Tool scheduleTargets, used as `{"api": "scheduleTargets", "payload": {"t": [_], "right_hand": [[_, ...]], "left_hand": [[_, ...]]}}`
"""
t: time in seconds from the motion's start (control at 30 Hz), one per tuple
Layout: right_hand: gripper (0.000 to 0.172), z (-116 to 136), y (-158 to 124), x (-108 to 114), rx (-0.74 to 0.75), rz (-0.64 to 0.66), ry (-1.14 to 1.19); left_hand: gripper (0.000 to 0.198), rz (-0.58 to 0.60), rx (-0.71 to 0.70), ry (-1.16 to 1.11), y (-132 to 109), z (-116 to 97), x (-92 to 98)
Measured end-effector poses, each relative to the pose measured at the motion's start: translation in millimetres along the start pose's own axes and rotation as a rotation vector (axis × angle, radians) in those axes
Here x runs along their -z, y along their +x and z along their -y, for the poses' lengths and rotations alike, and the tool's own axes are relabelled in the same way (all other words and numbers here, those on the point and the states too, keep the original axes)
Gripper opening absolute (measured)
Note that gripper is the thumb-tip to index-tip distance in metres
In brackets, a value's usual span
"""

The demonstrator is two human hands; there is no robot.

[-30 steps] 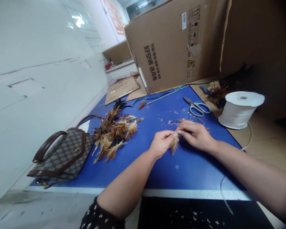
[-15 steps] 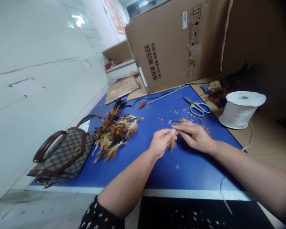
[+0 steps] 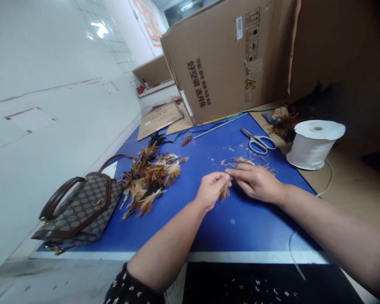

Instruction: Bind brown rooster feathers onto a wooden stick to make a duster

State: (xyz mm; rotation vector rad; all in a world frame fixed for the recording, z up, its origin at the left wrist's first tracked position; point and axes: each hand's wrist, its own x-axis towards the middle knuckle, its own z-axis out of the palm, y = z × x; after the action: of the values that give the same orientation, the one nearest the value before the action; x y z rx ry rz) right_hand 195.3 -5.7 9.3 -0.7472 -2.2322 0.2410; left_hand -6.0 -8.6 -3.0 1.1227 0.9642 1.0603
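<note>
One large cardboard box [image 3: 228,63] stands beyond the blue mat [image 3: 240,219]. On the mat's left lie a handbag [image 3: 79,211] and a feather pile [image 3: 148,179]. Far right sit a white cord spool [image 3: 313,145] and scissors [image 3: 259,141]. Mid-mat, the left hand [image 3: 210,191] and right hand [image 3: 256,182] meet, fingertips pinching a small feather tuft [image 3: 224,192].
</note>
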Motion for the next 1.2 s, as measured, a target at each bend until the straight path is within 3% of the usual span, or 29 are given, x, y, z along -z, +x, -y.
{"api": "scheduleTargets", "payload": {"t": [0.17,0.33,0.5,0.73,0.83,1.07,1.2], "right_hand": [[0.043,-5.1,0.6,8.3,-0.039,0.043,-0.057],[0.036,-33.1,-2.3,29.9,-0.294,-0.022,-0.345],[0.027,-48.0,-3.2,41.3,-0.455,0.089,-0.514],[0.030,-46.6,-2.6,35.4,-0.453,0.100,-0.502],[0.023,-50.5,-3.8,33.8,-0.428,0.129,-0.483],[0.018,-45.1,-0.8,33.7,-0.366,-0.094,-0.356],[0.021,-41.3,0.1,31.6,-0.370,-0.078,-0.382]], "left_hand": [[0.035,0.004,-0.011,0.023,-0.9,-4.2,-0.2],[0.037,-0.069,-0.038,0.009,2.2,-4.7,2.3],[0.038,-0.108,-0.056,-0.012,5.1,0.2,3.5],[0.037,-0.137,-0.049,-0.028,3.6,-1.1,0.6],[0.037,-0.136,-0.054,-0.025,3.4,-0.8,0.0],[0.039,-0.105,-0.052,-0.009,1.3,-2.4,-1.1],[0.040,-0.087,-0.050,0.011,-0.8,-3.7,-2.8]]}}
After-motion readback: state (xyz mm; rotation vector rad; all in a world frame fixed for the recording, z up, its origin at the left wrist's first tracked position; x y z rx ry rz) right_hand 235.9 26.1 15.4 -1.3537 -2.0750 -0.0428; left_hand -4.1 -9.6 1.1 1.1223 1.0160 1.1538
